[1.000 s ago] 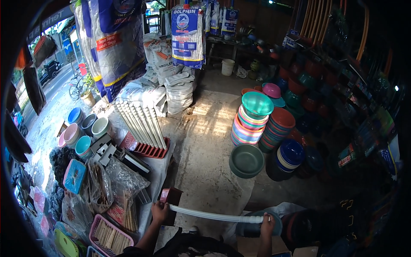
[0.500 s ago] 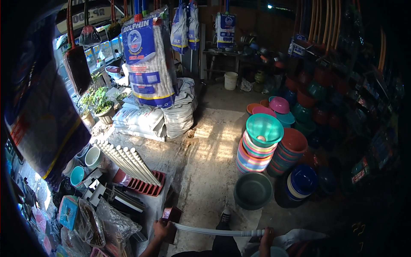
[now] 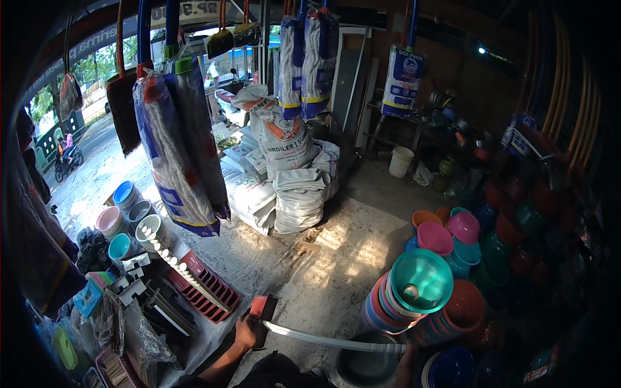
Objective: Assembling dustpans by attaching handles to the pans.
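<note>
Right now the left hand (image 3: 246, 331) is wrapped shut around the near end of a long pale handle (image 3: 330, 339), just below a flat red head (image 3: 264, 306) fitted to that end. The handle runs from that hand across to the lower middle of the view, where its far end meets the right hand (image 3: 405, 354). Only the edge of the right hand shows at the frame's bottom, so how tightly it closes cannot be told, though it sits right at the handle's end.

Taking the handle as the marker: directly under its far end lies a dark grey basin (image 3: 366, 366), and what it holds is too dim to make out. Just above that far end stands a tall stack of coloured basins (image 3: 393, 309), topped by a teal perforated basket (image 3: 422, 279) with something small and pale inside. Further up and beyond sit pink bowls (image 3: 447, 233), nested on more tubs.

On the red head's side of the handle, a red slotted rack (image 3: 204, 292) lies on a covered table (image 3: 207, 333), with a row of white rods (image 3: 169, 257) resting across it. Beyond those, well away from the handle, small pots in blue and pink (image 3: 119, 216) stand stacked on the ground. Far above the handle, piled white sacks (image 3: 296, 200) lean together, and wrapped mops (image 3: 176, 152) hang overhead.
</note>
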A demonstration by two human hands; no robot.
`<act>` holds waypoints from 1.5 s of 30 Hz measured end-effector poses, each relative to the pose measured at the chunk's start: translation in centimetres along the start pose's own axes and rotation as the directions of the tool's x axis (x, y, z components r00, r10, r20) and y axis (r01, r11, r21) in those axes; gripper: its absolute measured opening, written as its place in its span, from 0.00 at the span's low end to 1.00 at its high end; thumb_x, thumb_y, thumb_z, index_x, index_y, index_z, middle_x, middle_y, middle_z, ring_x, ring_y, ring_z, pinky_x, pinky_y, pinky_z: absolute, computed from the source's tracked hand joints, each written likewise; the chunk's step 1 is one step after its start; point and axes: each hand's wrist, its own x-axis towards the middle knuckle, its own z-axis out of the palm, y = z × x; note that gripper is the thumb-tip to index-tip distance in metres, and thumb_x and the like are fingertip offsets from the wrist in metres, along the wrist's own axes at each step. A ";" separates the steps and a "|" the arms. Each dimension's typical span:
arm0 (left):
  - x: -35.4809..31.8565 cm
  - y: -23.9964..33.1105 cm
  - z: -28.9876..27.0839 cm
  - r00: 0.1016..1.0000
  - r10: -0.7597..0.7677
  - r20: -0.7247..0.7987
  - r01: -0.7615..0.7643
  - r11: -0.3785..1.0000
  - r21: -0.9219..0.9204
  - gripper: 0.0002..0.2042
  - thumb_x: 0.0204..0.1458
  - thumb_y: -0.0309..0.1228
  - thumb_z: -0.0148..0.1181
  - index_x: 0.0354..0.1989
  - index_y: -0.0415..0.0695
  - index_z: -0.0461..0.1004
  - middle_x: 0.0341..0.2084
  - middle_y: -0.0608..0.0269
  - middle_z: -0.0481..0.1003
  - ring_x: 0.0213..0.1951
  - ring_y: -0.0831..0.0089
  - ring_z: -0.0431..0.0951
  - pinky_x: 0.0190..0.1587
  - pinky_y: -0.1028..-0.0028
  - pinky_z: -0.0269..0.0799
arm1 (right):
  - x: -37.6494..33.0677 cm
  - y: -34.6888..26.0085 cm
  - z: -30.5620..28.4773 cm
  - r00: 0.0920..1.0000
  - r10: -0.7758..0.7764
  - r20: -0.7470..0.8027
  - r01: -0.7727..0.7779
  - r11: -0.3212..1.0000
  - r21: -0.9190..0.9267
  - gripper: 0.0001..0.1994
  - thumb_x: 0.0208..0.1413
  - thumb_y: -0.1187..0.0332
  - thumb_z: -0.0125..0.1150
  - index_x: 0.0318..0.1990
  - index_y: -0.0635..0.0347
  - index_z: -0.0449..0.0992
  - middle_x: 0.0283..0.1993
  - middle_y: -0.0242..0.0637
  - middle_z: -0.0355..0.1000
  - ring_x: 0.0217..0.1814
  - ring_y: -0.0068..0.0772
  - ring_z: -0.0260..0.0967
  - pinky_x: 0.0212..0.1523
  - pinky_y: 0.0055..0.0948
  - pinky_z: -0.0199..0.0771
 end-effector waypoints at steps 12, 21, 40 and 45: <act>13.1 -5.9 4.4 0.959 -0.208 -0.193 0.224 0.972 0.067 0.12 0.49 0.37 0.60 0.37 0.43 0.78 0.33 0.47 0.75 0.40 0.51 0.72 0.45 0.58 0.69 | 15.3 2.5 16.5 0.990 -0.105 0.096 0.100 0.994 0.054 0.11 0.55 0.57 0.54 0.30 0.52 0.63 0.22 0.27 0.58 0.16 0.23 0.58 0.13 0.24 0.55; 28.2 -9.9 4.0 0.922 -0.294 -0.253 0.318 0.947 0.056 0.15 0.47 0.42 0.61 0.37 0.43 0.76 0.31 0.47 0.76 0.39 0.48 0.74 0.44 0.55 0.70 | 18.7 -13.7 34.8 0.925 -0.104 0.365 0.181 0.967 -0.182 0.15 0.62 0.57 0.50 0.32 0.60 0.70 0.30 0.36 0.65 0.34 0.32 0.63 0.37 0.36 0.65; 33.2 -10.2 -7.3 0.474 -0.733 -0.488 0.663 0.662 -0.350 0.28 0.50 0.46 0.62 0.52 0.37 0.68 0.42 0.42 0.73 0.48 0.49 0.72 0.53 0.60 0.66 | 20.3 -22.8 79.0 0.420 -0.457 0.784 0.379 0.873 0.307 0.09 0.64 0.64 0.48 0.39 0.62 0.65 0.37 0.33 0.63 0.40 0.24 0.58 0.46 0.26 0.60; 33.3 -15.0 -6.6 0.308 -0.811 -0.498 0.557 0.578 -0.597 0.29 0.51 0.46 0.62 0.53 0.34 0.67 0.48 0.41 0.72 0.49 0.55 0.75 0.51 0.62 0.69 | 13.3 -28.0 89.4 -0.043 -0.423 0.905 0.238 0.876 0.420 0.07 0.63 0.66 0.46 0.42 0.59 0.63 0.38 0.33 0.64 0.40 0.23 0.60 0.45 0.25 0.61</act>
